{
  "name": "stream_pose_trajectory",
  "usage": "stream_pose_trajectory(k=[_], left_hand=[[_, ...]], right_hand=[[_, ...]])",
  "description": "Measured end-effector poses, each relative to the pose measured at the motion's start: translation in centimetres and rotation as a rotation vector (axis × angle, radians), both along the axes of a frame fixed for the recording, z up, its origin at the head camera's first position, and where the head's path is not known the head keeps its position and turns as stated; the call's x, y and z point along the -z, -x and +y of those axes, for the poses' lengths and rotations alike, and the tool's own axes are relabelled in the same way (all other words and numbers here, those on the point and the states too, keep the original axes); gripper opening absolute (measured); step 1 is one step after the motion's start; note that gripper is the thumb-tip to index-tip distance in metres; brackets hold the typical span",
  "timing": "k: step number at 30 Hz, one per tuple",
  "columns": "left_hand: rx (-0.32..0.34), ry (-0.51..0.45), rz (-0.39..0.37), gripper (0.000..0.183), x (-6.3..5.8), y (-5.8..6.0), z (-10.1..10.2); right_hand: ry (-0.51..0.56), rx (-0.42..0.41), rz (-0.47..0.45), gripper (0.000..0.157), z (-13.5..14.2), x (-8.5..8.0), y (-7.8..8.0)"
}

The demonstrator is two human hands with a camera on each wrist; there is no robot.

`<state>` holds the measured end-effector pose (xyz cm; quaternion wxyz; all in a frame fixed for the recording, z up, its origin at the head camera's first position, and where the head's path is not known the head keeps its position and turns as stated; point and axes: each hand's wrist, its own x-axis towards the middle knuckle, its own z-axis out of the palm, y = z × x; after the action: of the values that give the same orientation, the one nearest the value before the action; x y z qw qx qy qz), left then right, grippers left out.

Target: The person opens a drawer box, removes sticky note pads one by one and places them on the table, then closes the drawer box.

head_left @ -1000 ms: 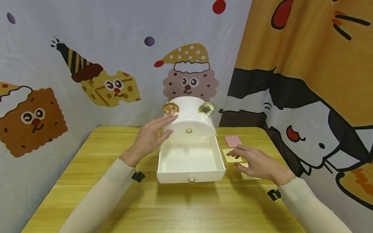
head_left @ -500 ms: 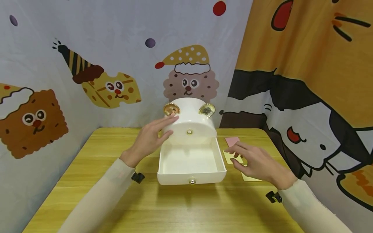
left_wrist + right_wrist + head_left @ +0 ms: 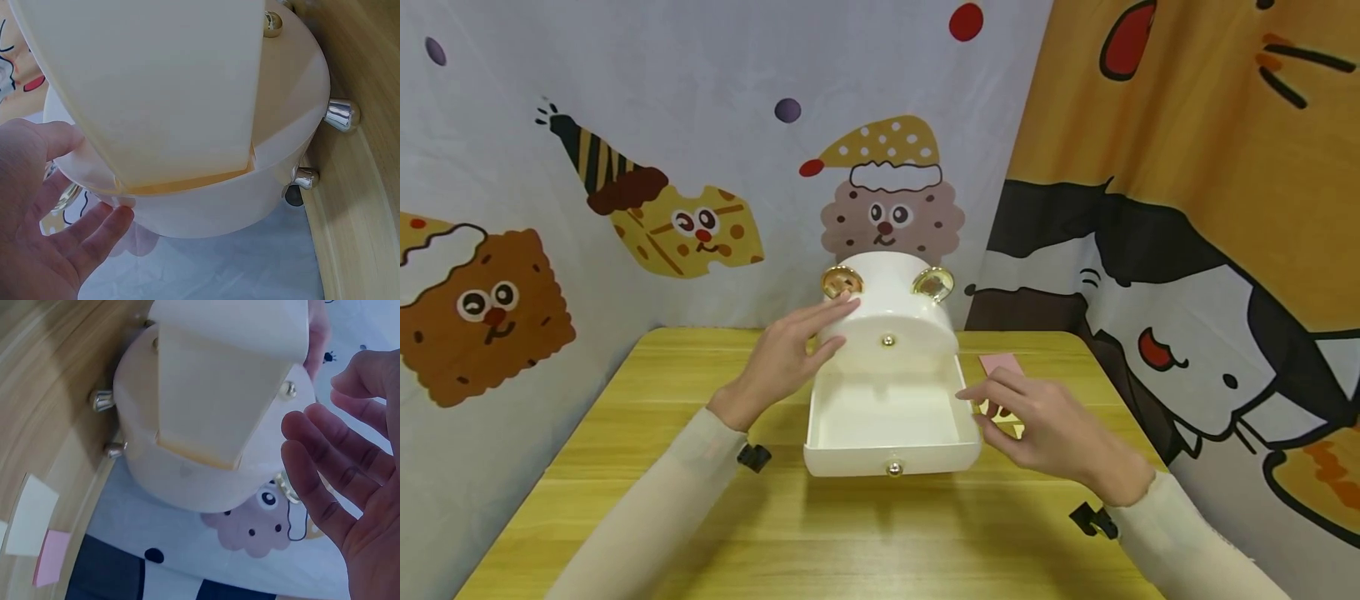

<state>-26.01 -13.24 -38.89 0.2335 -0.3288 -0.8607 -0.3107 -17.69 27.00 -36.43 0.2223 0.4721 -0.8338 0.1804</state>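
A white rounded storage box with gold ear-like rings stands near the back of the table. Its drawer is pulled out toward me, with nothing seen inside and a gold knob in front. My left hand holds the box's upper left side; in the left wrist view the thumb lies on the front face and fingertips touch the curved side. My right hand hovers by the drawer's right wall, fingers loosely bent and holding nothing. The right wrist view shows a gap between those fingers and the box.
Right of the drawer lie a pink sticky note and pale yellow ones, partly covered by my right hand in the head view. Short metallic feet carry the box on the wooden table. A cartoon-printed curtain hangs behind.
My right hand has moved left from over the yellow sticky notes to the drawer's right wall. The left hand stays on the box, and the drawer looks unmoved.
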Motion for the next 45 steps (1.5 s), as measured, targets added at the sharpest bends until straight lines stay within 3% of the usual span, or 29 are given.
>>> stream_pose_trajectory(k=[11, 23, 27, 35, 45], left_hand=[[-0.004, 0.001, -0.013, 0.057, -0.2, -0.2, 0.0], [-0.010, 0.004, -0.001, 0.058, 0.1, -0.2, 0.1], [-0.007, 0.002, 0.001, 0.057, 0.1, -0.1, 0.1], [-0.004, -0.003, 0.008, 0.058, 0.2, -0.1, 0.1], [-0.006, -0.002, 0.016, 0.058, 0.3, -0.1, 0.1]], right_hand=[[0.027, -0.073, 0.003, 0.040, -1.4, 0.3, -0.7], [0.002, -0.062, -0.048, 0.037, -2.8, 0.5, -2.0], [0.009, -0.082, -0.019, 0.038, -3.2, 0.6, -2.3], [0.019, -0.130, -0.016, 0.025, -4.1, 0.6, -3.1], [0.018, -0.209, -0.032, 0.035, -5.5, 1.6, -3.8]])
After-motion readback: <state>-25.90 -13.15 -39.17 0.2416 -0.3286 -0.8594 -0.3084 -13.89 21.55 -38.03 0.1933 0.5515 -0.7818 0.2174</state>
